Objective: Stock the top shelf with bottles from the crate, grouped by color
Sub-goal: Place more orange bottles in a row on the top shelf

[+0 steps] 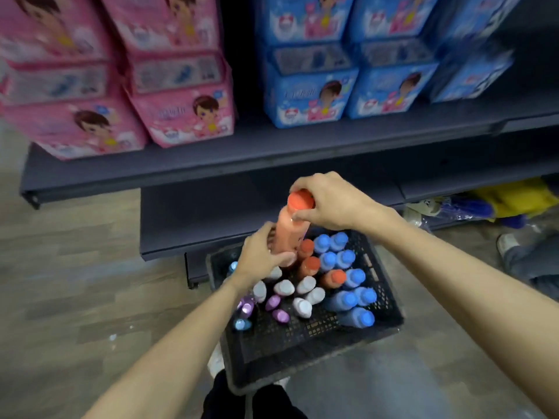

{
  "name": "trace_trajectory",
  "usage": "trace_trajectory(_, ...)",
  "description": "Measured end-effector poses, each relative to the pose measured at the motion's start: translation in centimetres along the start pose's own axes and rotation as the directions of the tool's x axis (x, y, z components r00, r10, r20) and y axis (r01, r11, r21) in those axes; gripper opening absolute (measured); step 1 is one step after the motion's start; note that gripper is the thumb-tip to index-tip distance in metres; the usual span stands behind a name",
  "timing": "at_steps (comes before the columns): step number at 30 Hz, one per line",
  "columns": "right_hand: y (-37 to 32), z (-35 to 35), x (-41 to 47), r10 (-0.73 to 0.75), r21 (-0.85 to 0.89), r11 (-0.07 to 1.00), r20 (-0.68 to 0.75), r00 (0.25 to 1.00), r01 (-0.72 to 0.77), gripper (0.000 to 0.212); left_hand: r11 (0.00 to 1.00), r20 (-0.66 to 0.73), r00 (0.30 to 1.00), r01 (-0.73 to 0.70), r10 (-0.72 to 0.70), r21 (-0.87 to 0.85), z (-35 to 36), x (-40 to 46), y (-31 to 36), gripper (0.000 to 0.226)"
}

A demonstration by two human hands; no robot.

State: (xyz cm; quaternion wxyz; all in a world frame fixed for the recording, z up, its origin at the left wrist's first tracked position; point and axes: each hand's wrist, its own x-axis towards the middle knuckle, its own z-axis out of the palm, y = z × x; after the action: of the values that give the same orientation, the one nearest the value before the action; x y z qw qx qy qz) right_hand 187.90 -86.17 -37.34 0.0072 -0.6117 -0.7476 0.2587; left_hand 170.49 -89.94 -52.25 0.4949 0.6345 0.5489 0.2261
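The pink packs (90, 86) and blue packs (348, 71) on the shelf are motion-blurred, so their printed text cannot be read, and the upper ones run off the top edge. The left hand (260, 261) covers the lower end of the orange bottle (290, 231), whose label is smeared. In the black crate (302, 343), only caps and shoulders of most bottles show; their labels are unreadable. At the right edge, a shoe and trouser leg (526, 258) are cut off. Yellow and blue bagged goods (484, 207) under the lower shelf are too blurred to identify.
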Motion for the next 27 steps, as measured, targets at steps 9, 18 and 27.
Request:
trace_trajectory(9, -7.1, -10.9, -3.3, -0.129, -0.082, 0.990, -0.153, 0.980, 0.117, 0.036, 0.984, -0.005, 0.986, -0.163, 0.164, 0.069, -7.5, -2.5, 9.9, 0.055)
trace_trajectory(18, -13.5, -19.2, -6.1, -0.152, -0.084, 0.988, -0.420, 0.894, 0.129, 0.054, 0.959, -0.185, 0.941, -0.271, 0.282, 0.083, -12.7, -5.3, 17.6, 0.051)
trace_trajectory(27, -16.2, -21.3, -7.3, -0.209, 0.110, 0.949, -0.483, 0.850, 0.295, 0.059, 0.882, -0.345, 0.816, -0.392, 0.465, 0.261, -21.1, -7.2, 25.7, 0.048)
